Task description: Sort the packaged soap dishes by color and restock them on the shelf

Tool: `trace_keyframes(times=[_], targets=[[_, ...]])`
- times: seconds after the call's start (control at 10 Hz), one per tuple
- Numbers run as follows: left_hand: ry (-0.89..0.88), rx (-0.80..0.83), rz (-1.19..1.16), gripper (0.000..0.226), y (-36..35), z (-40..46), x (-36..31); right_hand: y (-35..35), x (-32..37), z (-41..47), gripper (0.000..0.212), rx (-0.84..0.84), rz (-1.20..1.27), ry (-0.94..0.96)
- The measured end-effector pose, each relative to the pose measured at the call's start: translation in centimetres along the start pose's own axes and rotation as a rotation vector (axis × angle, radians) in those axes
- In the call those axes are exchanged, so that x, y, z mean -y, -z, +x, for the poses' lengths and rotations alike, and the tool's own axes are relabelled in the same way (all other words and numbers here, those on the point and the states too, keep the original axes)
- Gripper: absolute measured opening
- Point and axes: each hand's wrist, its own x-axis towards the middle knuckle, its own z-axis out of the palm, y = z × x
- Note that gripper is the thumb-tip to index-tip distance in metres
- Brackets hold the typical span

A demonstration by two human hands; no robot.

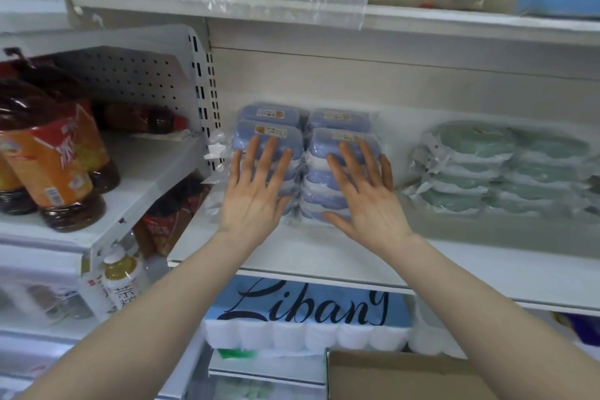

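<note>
Left hand (256,191) and right hand (363,191): fingers straight and spread, flat against the front of the blue dishes (305,169). Nothing gripped; likely pressing to square the stacks and seat them back on the shelf (292,253). Blue dishes stand in two side-by-side stacks, a second row behind. Green dishes (500,169) lie stacked well right of the blue, apart, so colours stay separate. Cardboard box (389,373) sits below the blue; contents hidden.

Dark sauce bottles (55,153) with orange labels stand on the left shelf's front edge. Below, a blue "Libang" tissue pack (305,315) sits above an open cardboard box (399,373) at the bottom.
</note>
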Motion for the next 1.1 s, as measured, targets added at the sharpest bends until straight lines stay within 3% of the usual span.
trace_keyframes(times=[0.2, 0.4, 0.7, 0.9, 1.1], targets=[[-0.015, 0.016, 0.003, 0.069, -0.1, 0.6, 0.0, -0.6, -0.4, 1.2, 0.096, 0.044, -0.006, 0.010], [-0.044, -0.007, -0.007, 0.074, 1.8, 0.1, 1.5, 0.8, -0.6, 0.2, 0.099, -0.038, -0.111, 0.026], [-0.081, 0.157, 0.059, 0.090, 2.3, -1.2, 1.9, 0.2, 0.7, -0.7, 0.104, 0.009, -0.176, 0.052], [-0.060, 0.155, -0.008, 0.081, 4.4, -0.8, 0.3, 1.9, -1.1, -1.4, 0.091, 0.066, -0.084, 0.119], [-0.179, 0.112, -0.127, 0.068, 8.4, 0.2, -3.9, 7.1, -4.1, -4.7, 0.084, 0.016, -0.047, 0.128]])
